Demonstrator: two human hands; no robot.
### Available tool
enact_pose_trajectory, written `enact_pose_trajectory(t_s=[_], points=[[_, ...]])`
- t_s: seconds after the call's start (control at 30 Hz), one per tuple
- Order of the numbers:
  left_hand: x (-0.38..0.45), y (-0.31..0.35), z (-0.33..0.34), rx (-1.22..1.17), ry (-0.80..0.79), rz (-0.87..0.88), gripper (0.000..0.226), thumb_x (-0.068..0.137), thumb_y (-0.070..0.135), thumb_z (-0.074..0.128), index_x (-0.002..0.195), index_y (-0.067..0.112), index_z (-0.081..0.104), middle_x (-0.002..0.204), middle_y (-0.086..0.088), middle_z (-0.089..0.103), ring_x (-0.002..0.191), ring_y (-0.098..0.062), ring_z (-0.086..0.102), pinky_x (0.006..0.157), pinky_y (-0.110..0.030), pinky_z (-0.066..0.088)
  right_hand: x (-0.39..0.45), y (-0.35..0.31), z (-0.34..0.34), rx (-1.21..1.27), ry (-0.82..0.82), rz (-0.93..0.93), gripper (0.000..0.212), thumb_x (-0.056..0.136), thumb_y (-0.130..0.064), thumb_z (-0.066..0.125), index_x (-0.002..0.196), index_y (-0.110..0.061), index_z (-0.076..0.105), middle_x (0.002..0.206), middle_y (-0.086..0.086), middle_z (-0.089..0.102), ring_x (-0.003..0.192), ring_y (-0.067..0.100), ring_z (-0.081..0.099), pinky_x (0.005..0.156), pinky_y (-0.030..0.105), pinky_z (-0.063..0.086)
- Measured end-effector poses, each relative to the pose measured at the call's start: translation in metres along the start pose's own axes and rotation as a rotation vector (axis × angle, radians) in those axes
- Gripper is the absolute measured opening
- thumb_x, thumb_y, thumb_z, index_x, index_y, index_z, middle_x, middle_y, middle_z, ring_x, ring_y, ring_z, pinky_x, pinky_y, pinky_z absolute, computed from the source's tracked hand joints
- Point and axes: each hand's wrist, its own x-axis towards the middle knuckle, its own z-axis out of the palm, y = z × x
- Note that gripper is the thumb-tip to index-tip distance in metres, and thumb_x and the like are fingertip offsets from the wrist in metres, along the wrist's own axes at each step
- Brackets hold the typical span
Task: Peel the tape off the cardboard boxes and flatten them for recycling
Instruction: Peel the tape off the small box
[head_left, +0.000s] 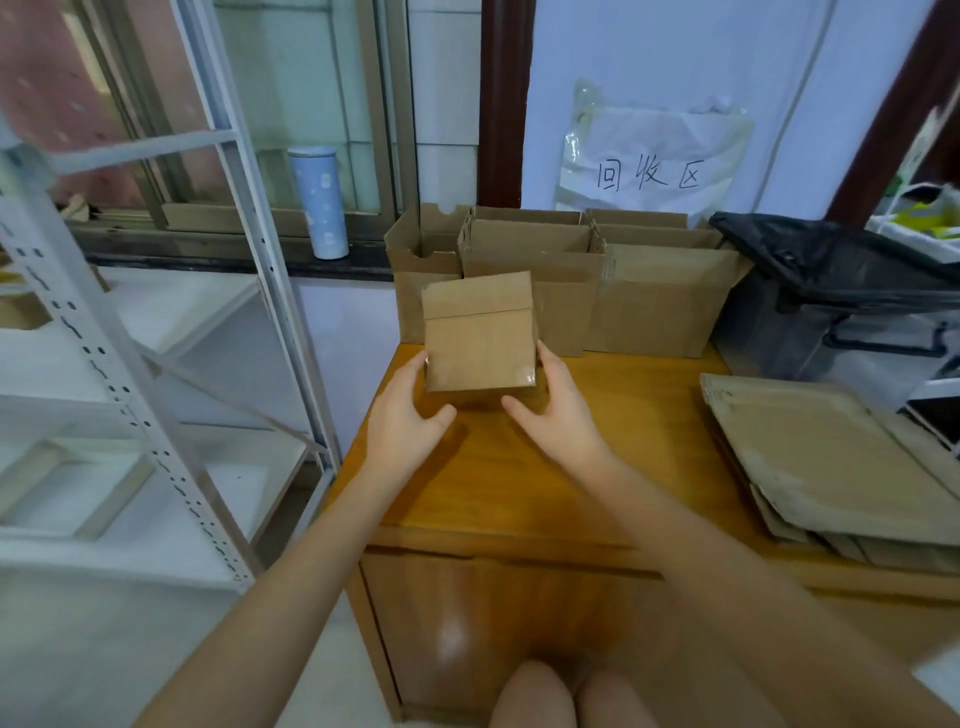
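Cardboard small box (479, 332) sits at the middle of the wooden table (519, 488), in front of a row of opened boxes (561, 270) lined up at the table's back edge.

Head view: left hand (410, 415) on the box's left side, right hand (558, 410) on its right side, fingers wrapped along the side walls, thumbs toward the near bottom edge. Both grips look closed around the box, though contact on the far faces is hidden. Box looks tilted or lifted toward the camera; cannot tell if its base touches the table. Clear tape (522, 375) glints along the near edge and corners; flap seam runs across the upper part, still closed.

Stack of flattened cardboard (831, 467) lies on the right side of the table. Black-lined bin (841, 291) stands behind it, paper sign (649, 174) on the wall, blue bottle (319, 202) on the windowsill, white shelving (156, 364) at left.

Step, as judged: picking up a fresh sealed box, tape not yet peeled. Next move probably needs one hand steadying the box while fingertips find a tape end at a corner and lift it.
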Motion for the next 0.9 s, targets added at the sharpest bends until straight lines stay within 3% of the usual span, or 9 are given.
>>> enact_pose_trajectory(t_s=[0.17,0.37,0.5,0.6,0.7,0.8,0.9], points=[[-0.017,0.027,0.003,-0.085,0.025,0.076,0.071,0.085,0.024,0.069,0.145,0.024,0.033,0.144,0.003,0.043,0.13,-0.011,0.04,0.104,-0.025,0.034,-0.025,-0.001,-0.034,-0.005,0.067,-0.011,0.071,0.09,-0.03,0.063,0.149,-0.019,0.026,0.151,-0.001,0.036,0.139,0.012,0.032,0.113,0.04,0.033],[-0.034,0.057,0.01,-0.148,0.028,0.111,0.069,0.085,0.02,0.07,0.145,0.024,0.035,0.142,0.004,0.045,0.13,-0.011,0.041,0.106,-0.028,0.037,-0.049,-0.002,-0.066,0.028,0.111,-0.001,0.07,0.089,-0.041,0.061,0.148,-0.022,0.029,0.15,-0.003,0.038,0.137,0.012,0.034,0.113,0.039,0.034],[-0.042,0.08,0.011,-0.25,-0.019,0.121,0.073,0.086,0.019,0.07,0.147,0.023,0.031,0.144,0.007,0.043,0.131,-0.008,0.04,0.103,-0.022,0.035,-0.063,-0.007,-0.09,0.064,0.16,0.015,0.064,0.09,-0.046,0.057,0.145,-0.02,0.035,0.145,-0.004,0.044,0.132,0.011,0.04,0.108,0.032,0.036],[-0.048,0.097,0.009,-0.326,-0.053,0.118,0.073,0.086,0.023,0.069,0.147,0.025,0.029,0.143,0.01,0.042,0.129,-0.006,0.039,0.1,-0.02,0.037,-0.069,-0.012,-0.107,0.062,0.17,0.073,0.055,0.092,-0.051,0.051,0.134,-0.018,0.046,0.128,-0.004,0.055,0.117,0.011,0.05,0.095,0.026,0.041],[-0.051,0.112,0.009,-0.359,-0.116,0.134,0.071,0.086,0.029,0.069,0.146,0.026,0.031,0.143,0.01,0.042,0.127,-0.005,0.04,0.093,-0.014,0.039,-0.072,-0.013,-0.121,-0.03,0.172,0.158,0.052,0.093,-0.06,0.039,0.109,-0.014,0.058,0.1,-0.005,0.063,0.095,0.016,0.059,0.081,0.033,0.049],[-0.055,0.124,0.013,-0.34,-0.256,0.131,0.077,0.083,0.032,0.071,0.148,0.025,0.03,0.14,0.011,0.043,0.123,-0.005,0.041,0.089,-0.015,0.042,-0.074,-0.012,-0.132,-0.192,0.186,0.228,0.059,0.094,-0.063,0.03,0.093,-0.012,0.061,0.086,0.0,0.063,0.082,0.02,0.059,0.077,0.038,0.05],[-0.057,0.128,0.018,-0.32,-0.336,0.109,0.089,0.078,0.033,0.076,0.15,0.025,0.024,0.142,0.011,0.04,0.127,-0.007,0.04,0.102,-0.026,0.041,-0.076,-0.015,-0.14,-0.341,0.158,0.274,0.061,0.095,-0.062,0.028,0.077,-0.013,0.06,0.074,0.0,0.061,0.069,0.015,0.056,0.064,0.032,0.043]])
